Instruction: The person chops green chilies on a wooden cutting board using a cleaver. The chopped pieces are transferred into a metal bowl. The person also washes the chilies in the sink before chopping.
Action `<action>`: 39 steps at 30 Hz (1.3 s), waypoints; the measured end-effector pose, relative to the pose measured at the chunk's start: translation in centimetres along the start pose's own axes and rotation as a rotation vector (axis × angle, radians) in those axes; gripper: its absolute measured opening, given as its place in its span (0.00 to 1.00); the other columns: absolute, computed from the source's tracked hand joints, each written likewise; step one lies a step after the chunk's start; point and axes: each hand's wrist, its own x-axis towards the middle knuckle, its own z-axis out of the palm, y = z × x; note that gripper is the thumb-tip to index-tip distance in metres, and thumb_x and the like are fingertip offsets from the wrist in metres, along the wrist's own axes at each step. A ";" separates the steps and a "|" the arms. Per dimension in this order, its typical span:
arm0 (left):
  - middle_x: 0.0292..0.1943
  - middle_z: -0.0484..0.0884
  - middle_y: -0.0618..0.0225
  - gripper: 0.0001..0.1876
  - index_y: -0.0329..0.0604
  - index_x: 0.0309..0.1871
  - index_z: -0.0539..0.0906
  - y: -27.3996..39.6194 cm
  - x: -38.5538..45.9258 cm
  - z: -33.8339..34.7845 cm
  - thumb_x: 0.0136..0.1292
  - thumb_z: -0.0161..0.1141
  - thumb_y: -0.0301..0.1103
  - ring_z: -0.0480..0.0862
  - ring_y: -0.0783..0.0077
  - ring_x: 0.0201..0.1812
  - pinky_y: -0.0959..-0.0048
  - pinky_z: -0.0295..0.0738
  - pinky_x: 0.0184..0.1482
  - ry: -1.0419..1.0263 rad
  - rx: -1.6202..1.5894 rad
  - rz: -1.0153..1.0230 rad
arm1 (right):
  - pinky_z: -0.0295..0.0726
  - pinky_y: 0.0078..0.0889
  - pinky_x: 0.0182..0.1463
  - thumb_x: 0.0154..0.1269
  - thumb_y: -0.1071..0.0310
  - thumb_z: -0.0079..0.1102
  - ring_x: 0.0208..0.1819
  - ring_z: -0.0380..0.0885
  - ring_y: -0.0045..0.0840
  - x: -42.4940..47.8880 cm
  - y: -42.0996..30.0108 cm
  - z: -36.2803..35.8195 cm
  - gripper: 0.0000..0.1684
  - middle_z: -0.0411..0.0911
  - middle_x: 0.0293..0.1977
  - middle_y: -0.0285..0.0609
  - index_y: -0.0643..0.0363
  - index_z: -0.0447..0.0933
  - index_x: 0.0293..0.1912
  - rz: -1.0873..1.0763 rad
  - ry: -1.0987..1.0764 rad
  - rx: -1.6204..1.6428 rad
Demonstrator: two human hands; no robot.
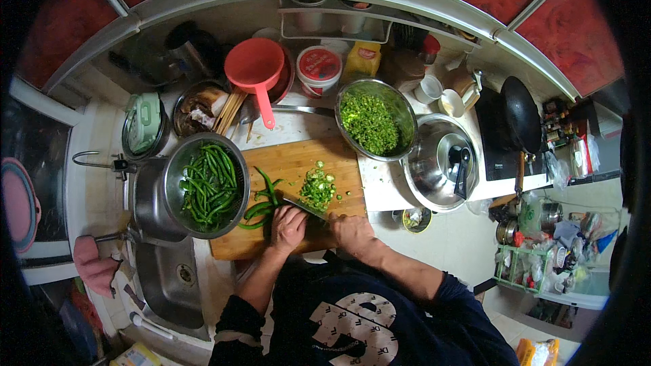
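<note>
My right hand grips the handle of a kitchen knife, whose blade points up and left over a wooden cutting board. Curled beside the blade, my left hand presses on green chili peppers that lie on the board's left part. How much pepper sits under those fingers is hidden. A small heap of chopped green pepper lies just beyond the blade. Whole green chilies fill a metal colander at the board's left edge. Finely chopped greens fill a steel bowl beyond the board.
A double steel sink is at left, partly under the colander. A red plastic ladle and a lidded white tub stand at the back. Right of the board are a large steel basin and a black wok by the cooktop.
</note>
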 end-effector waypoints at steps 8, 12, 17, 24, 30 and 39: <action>0.38 0.82 0.66 0.06 0.43 0.35 0.84 -0.1 0.0 0.3 0.52 0.66 0.24 0.81 0.55 0.42 0.57 0.74 0.47 0.028 -0.022 -0.024 | 0.67 0.32 0.21 0.65 0.65 0.55 0.18 0.70 0.25 0.4 0.9 0.1 0.06 0.67 0.16 0.34 0.57 0.76 0.34 -0.018 -0.058 -0.011; 0.36 0.81 0.65 0.06 0.43 0.33 0.84 0.1 0.3 -0.1 0.52 0.65 0.23 0.80 0.55 0.42 0.57 0.73 0.46 0.009 0.031 0.013 | 0.67 0.32 0.20 0.65 0.62 0.54 0.17 0.70 0.24 0.6 -0.2 -1.4 0.08 0.69 0.15 0.31 0.52 0.76 0.32 0.086 -0.249 0.126; 0.36 0.81 0.65 0.04 0.44 0.33 0.83 0.2 0.7 0.1 0.55 0.65 0.24 0.80 0.55 0.40 0.58 0.72 0.43 -0.006 -0.046 -0.015 | 0.80 0.37 0.31 0.68 0.64 0.52 0.28 0.83 0.32 -0.4 -0.2 1.2 0.09 0.82 0.26 0.42 0.54 0.81 0.38 0.057 -0.299 0.045; 0.35 0.82 0.65 0.04 0.43 0.34 0.84 -0.3 0.2 0.5 0.55 0.66 0.24 0.80 0.55 0.39 0.58 0.73 0.43 0.029 -0.026 -0.002 | 0.73 0.37 0.21 0.70 0.61 0.53 0.20 0.77 0.29 1.0 0.4 -0.2 0.12 0.74 0.17 0.38 0.55 0.77 0.31 0.189 -0.275 0.269; 0.38 0.82 0.64 0.05 0.41 0.35 0.84 -0.3 0.4 0.3 0.55 0.68 0.26 0.80 0.54 0.41 0.57 0.73 0.45 0.007 -0.037 -0.010 | 0.85 0.37 0.35 0.68 0.66 0.52 0.35 0.87 0.34 1.8 0.5 -0.2 0.10 0.85 0.30 0.48 0.57 0.81 0.40 0.167 -0.552 0.298; 0.47 0.83 0.64 0.12 0.42 0.41 0.85 1.4 0.8 -1.7 0.55 0.70 0.34 0.79 0.59 0.54 0.57 0.72 0.61 -0.115 -0.055 0.120 | 0.67 0.31 0.24 0.61 0.65 0.54 0.23 0.71 0.25 0.0 2.0 0.2 0.07 0.68 0.20 0.36 0.53 0.72 0.28 -0.064 0.056 -0.226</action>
